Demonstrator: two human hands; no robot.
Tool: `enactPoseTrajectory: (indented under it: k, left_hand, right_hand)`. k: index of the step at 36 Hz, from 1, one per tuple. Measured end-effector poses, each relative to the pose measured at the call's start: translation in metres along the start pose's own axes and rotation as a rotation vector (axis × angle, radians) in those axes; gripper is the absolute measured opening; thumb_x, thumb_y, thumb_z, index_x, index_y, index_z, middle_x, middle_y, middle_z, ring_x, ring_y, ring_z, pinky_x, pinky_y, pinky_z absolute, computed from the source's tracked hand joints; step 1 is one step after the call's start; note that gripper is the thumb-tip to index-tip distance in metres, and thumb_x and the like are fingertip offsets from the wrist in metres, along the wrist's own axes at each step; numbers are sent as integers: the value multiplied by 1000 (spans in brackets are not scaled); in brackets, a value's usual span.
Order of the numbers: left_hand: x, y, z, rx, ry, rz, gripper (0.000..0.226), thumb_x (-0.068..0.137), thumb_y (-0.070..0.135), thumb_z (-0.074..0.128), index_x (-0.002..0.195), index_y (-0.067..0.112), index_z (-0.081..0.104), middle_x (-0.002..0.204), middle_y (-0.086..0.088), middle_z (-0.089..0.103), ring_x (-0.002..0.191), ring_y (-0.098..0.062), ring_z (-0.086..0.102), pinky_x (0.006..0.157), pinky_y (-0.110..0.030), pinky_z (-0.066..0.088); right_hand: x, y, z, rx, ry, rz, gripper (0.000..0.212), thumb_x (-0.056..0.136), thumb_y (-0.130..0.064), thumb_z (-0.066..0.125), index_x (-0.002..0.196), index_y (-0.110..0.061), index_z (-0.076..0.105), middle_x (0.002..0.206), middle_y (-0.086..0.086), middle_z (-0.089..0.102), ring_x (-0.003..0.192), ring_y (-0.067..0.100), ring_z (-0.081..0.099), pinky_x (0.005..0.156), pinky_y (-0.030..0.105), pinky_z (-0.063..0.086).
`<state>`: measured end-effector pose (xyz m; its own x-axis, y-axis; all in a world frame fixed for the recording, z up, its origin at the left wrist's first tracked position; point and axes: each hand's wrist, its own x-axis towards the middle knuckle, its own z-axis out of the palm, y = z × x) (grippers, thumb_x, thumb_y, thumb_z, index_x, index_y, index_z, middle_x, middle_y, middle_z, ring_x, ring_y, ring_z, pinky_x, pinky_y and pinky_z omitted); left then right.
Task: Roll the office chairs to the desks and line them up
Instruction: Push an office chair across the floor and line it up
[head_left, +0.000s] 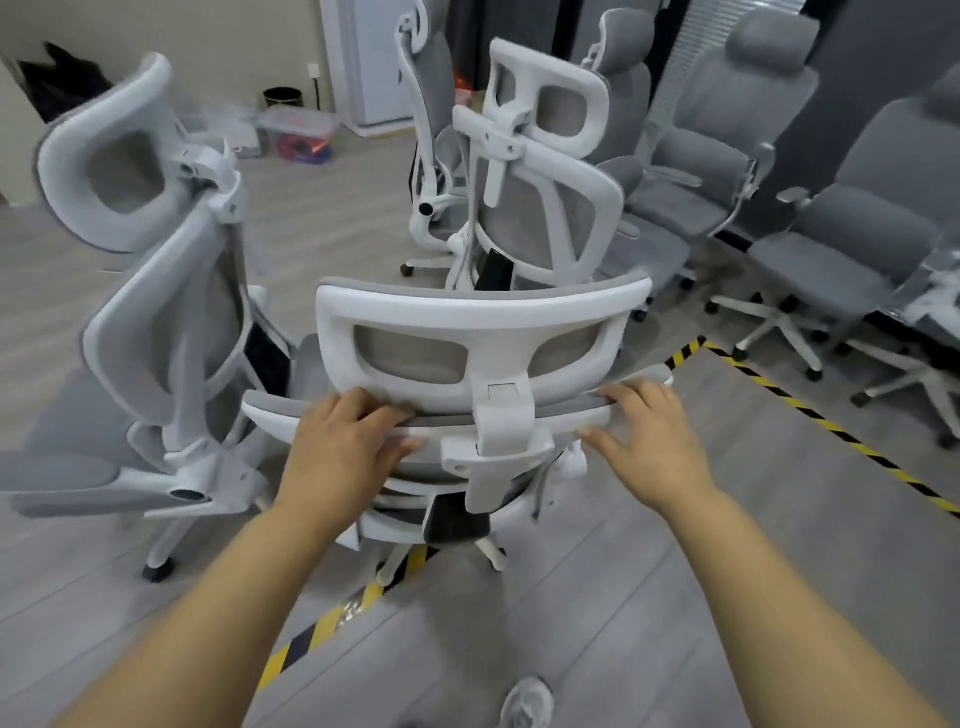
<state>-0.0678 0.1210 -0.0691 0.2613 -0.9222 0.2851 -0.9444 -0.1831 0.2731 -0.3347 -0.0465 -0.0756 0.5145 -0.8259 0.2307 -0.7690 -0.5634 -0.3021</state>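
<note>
The chair (467, 312), white frame with grey mesh, stands mid-floor over yellow-black tape (322, 626). Left hand (345, 441) and right hand (647, 431) each curl fingers over the top edge of its back, either side of the headrest post. A second chair (171, 322) crowds its left. A third chair (540, 208) stands just ahead, with padded chairs (831, 234) in a row at right.

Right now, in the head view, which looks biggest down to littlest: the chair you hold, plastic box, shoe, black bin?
1. held chair
2. plastic box and shoe look alike; the shoe is nearer and cut off
3. black bin
</note>
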Motion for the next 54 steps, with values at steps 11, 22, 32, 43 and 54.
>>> enactPoseTrajectory:
  k: [11, 22, 32, 43, 54]
  left_hand:
    - [-72, 46, -9, -172, 35, 95, 45, 80, 47, 50, 99, 14, 73, 81, -4, 61, 73, -27, 56, 70, -34, 44]
    - [-123, 137, 4, -350, 10, 99, 36, 76, 36, 64, 103, 15, 73, 84, -2, 60, 81, -22, 54, 75, -44, 46]
    - [-127, 224, 27, -409, -68, 228, 46, 79, 53, 53, 104, 19, 73, 88, 0, 64, 79, -21, 56, 76, -46, 47]
    - [-58, 305, 68, -539, -235, 349, 47, 71, 54, 63, 103, 22, 73, 95, 3, 63, 92, -22, 56, 83, -41, 45]
    - [13, 406, 134, -637, -375, 573, 32, 76, 32, 71, 105, 19, 72, 99, 3, 63, 99, -20, 56, 91, -37, 45]
  right_hand:
    - [-125, 18, -33, 77, 69, 31, 70, 72, -71, 46, 108, -13, 63, 102, 3, 54, 99, 20, 48, 84, 32, 43]
    - [-224, 76, -80, 95, 100, 115, 51, 73, -52, 71, 107, -15, 64, 104, 4, 54, 102, 12, 37, 87, 38, 45]
    - [-292, 140, -122, 66, 163, 245, 51, 72, -49, 73, 107, -13, 63, 101, -2, 47, 103, 14, 39, 85, 26, 36]
    - [-328, 200, -145, -3, 286, 458, 60, 70, -65, 64, 105, -16, 63, 100, -9, 39, 103, 15, 37, 87, 30, 39]
    - [-356, 252, -172, -36, 405, 749, 56, 70, -54, 72, 108, -14, 64, 99, -6, 40, 102, 13, 35, 86, 29, 39]
